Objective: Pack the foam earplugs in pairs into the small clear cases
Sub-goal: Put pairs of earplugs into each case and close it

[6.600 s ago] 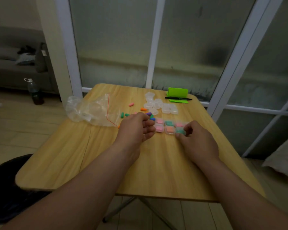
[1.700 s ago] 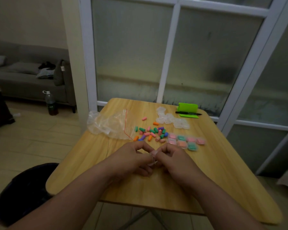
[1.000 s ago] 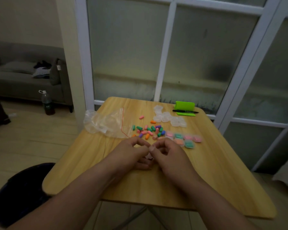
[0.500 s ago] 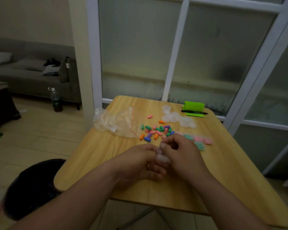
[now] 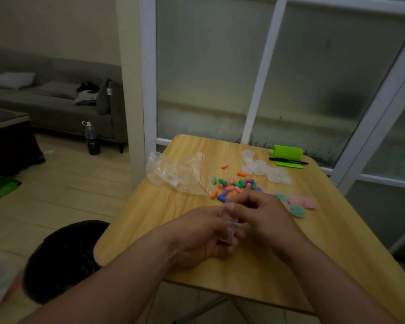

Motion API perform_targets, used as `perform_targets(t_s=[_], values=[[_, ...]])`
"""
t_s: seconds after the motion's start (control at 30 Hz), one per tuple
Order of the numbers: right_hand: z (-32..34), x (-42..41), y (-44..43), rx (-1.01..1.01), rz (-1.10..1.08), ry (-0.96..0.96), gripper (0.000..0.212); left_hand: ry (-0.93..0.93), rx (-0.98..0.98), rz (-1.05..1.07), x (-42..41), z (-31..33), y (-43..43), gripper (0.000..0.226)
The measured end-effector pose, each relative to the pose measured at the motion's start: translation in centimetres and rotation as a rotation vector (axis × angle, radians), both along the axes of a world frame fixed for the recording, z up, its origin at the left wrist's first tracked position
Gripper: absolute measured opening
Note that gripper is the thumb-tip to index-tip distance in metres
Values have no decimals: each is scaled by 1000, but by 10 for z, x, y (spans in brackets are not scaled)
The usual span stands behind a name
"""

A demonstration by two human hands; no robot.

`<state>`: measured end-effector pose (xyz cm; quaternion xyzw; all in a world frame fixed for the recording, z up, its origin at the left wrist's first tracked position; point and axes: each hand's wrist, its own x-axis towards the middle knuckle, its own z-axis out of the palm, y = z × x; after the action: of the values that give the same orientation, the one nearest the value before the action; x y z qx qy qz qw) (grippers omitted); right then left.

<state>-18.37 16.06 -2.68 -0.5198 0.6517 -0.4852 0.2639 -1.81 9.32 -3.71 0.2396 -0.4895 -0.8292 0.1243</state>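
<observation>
Over the bench (image 5: pixel 150 213), the left hand (image 5: pixel 204 232) cupped a small clear case (image 5: pixel 228 222) while the right hand (image 5: pixel 262 213) pinched its top. A few filled cases (image 5: pixel 297 205) lay just beyond the right hand. Many loose earplugs (image 5: pixel 234 184) and empty cases (image 5: pixel 264 170) lay farther off, so I judged it under half done.

— Pale wooden table (image 5: pixel 337 242), rounded corners. Near the left edge?
— Crumpled clear bag (image 5: pixel 173 170) with a red seal line.
— Just right of it?
— Heap of loose foam earplugs (image 5: pixel 234 185): green, pink, orange, purple, blue. One pink earplug (image 5: pixel 224 166) apart, farther back.
— Behind the heap?
— Cluster of empty clear cases (image 5: pixel 264 170). Beyond them, near the far edge, a green stand (image 5: pixel 288 152) with a black pen (image 5: pixel 288 160) in front.
— Right of the heap?
— Group of filled cases (image 5: pixel 298 210), pink and teal inside.
</observation>
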Motion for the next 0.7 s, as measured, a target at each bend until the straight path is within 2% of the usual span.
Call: perform_targets(t_s=[0.07, 0.13, 0.2, 0.3, 0.4, 0.7], values=[[2, 1, -1, 39, 59, -40, 9, -24, -9, 32, 0, 2, 1, 43], [8, -5, -3, 56, 28, -63, 19, -57, 1, 89, -2, 7, 1, 36], [12, -17, -8, 34, -103, -77, 25, -82, 61, 173, -3, 12, -2, 42], [13, -41, -17, -40, -354, -89, 23, -56, 174, 316, -4, 12, -8, 54], [5, -56, -24, -55, -443, 173, 15, -29, 223, 410, -5, 10, -12, 54], [-9, -46, -47, 73, -327, 745, 15, 22, 249, 492, -9, 9, -15, 60]])
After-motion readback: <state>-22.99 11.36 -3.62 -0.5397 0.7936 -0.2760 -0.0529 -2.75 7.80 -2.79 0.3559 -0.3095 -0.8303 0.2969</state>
